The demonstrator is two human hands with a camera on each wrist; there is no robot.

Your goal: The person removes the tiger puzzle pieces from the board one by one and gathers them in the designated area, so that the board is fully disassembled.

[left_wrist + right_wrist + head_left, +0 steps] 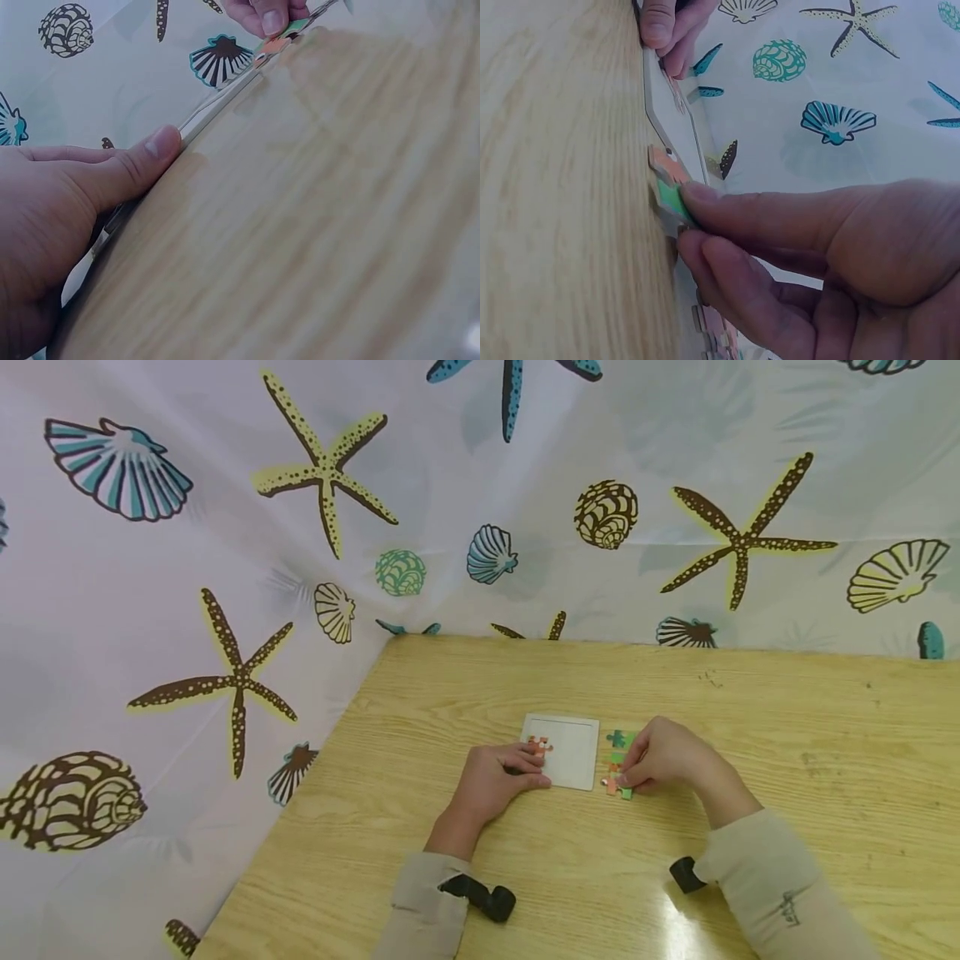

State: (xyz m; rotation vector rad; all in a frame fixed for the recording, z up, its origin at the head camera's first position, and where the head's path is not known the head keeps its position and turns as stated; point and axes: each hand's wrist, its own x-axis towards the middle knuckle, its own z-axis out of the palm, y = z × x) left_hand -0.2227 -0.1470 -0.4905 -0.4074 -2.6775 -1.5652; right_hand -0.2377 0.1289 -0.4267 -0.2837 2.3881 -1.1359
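A shallow white puzzle tray [573, 752] lies flat on the table, with an orange jigsaw piece [539, 745] inside its left part. My left hand [491, 783] holds the tray's near left corner, the thumb along the near edge and the fingers over the tray beside the orange piece. To the right of the tray, my right hand [671, 760] pinches an orange and green jigsaw piece [670, 178] between thumb and fingertips, tilted in the right wrist view. More green and orange jigsaw pieces [617, 739] lie close by, partly hidden under the right hand.
The wooden table [450, 685] ends at the back and left against a hanging cloth [450, 460] printed with shells and starfish. Black wrist mounts stick out from the left sleeve [427, 902] and the right sleeve [780, 877], just above the tabletop.
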